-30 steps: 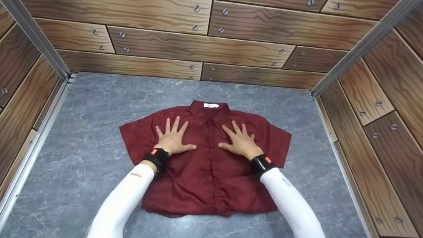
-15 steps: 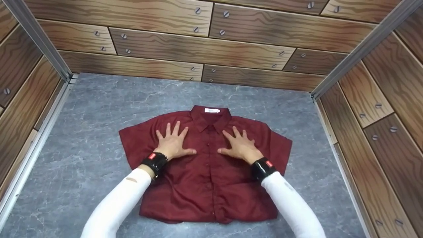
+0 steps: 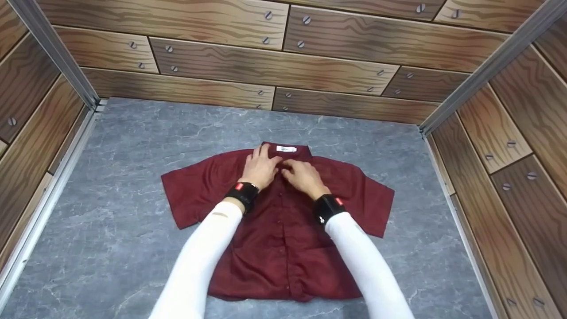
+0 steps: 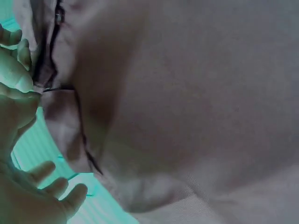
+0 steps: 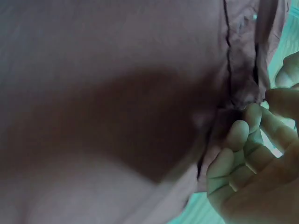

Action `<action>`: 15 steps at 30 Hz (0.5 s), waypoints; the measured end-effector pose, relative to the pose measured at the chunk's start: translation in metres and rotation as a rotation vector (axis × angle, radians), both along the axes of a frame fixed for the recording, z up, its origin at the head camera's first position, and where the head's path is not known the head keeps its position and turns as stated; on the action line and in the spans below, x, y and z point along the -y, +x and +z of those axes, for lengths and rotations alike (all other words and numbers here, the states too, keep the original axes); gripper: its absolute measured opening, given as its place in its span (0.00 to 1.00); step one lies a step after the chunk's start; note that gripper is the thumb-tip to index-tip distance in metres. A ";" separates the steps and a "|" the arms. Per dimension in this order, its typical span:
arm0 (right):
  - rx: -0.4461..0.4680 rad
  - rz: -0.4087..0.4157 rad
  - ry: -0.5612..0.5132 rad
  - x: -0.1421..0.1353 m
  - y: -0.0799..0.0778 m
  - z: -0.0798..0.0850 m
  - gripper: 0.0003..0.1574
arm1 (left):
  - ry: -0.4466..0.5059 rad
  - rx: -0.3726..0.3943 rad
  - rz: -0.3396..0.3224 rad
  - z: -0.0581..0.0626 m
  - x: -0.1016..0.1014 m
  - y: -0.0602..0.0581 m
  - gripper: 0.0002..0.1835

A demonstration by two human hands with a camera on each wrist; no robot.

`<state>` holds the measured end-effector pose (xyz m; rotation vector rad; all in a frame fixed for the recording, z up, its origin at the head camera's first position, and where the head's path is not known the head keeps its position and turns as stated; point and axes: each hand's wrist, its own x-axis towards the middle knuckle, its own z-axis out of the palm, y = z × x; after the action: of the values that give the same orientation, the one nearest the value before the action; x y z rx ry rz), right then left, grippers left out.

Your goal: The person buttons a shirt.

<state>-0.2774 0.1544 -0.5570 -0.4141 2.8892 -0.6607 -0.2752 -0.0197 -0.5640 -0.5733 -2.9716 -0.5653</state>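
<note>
A dark red short-sleeved shirt [image 3: 261, 248] lies spread front up, its collar pointing away from me. At its neck, my left hand [image 3: 261, 170] has thumb and index finger together at the top of the button placket [image 4: 46, 70]. Its other fingers reach loosely over the left collar flap. Opposite, my right hand [image 3: 305, 177] pinches the placket just below the collar, its remaining fingers curled in the right wrist view. The two hands nearly meet there, and the top button is hidden behind the fingertips. A white label [image 3: 286, 149] shows inside the collar.
The shirt rests on a grey marbled surface [image 3: 110, 212]. Wood-patterned panels stand at the back [image 3: 212, 57], left and right, with metal rails [image 3: 487, 66] at the corners. White sleeves and black wrist bands cover the forearms.
Both hands have left the chest of the shirt, where they lay flat with fingers spread. They have moved inward and up to the collar, and the fingers have closed on the placket top.
</note>
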 end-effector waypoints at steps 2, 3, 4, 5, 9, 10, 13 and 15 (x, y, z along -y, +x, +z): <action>0.023 -0.009 -0.004 0.001 -0.001 -0.004 0.22 | -0.019 0.011 0.030 -0.004 -0.001 -0.002 0.15; 0.029 -0.014 -0.005 0.001 -0.001 -0.005 0.22 | -0.016 0.011 0.042 -0.005 -0.001 -0.002 0.13; 0.031 -0.019 -0.005 0.001 -0.001 -0.006 0.22 | -0.003 0.009 0.051 -0.007 -0.001 -0.003 0.11; 0.034 -0.022 -0.005 0.001 -0.001 -0.007 0.21 | 0.015 0.005 0.060 -0.008 0.000 -0.003 0.09; 0.046 -0.026 -0.024 0.000 0.000 -0.008 0.20 | 0.103 0.004 0.066 -0.009 0.005 -0.002 0.04; 0.046 -0.024 -0.036 -0.001 0.001 -0.008 0.20 | 0.120 0.008 0.061 -0.009 0.006 -0.002 0.04; 0.054 -0.016 -0.085 -0.002 0.001 -0.007 0.20 | 0.166 0.025 0.039 -0.008 0.010 -0.001 0.04; 0.054 -0.009 -0.120 -0.002 0.000 -0.007 0.19 | 0.196 0.037 0.024 -0.007 0.012 0.000 0.04</action>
<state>-0.2773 0.1566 -0.5640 -0.3924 2.8118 -0.8367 -0.2756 -0.0320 -0.5713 -0.5139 -2.9055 -0.8614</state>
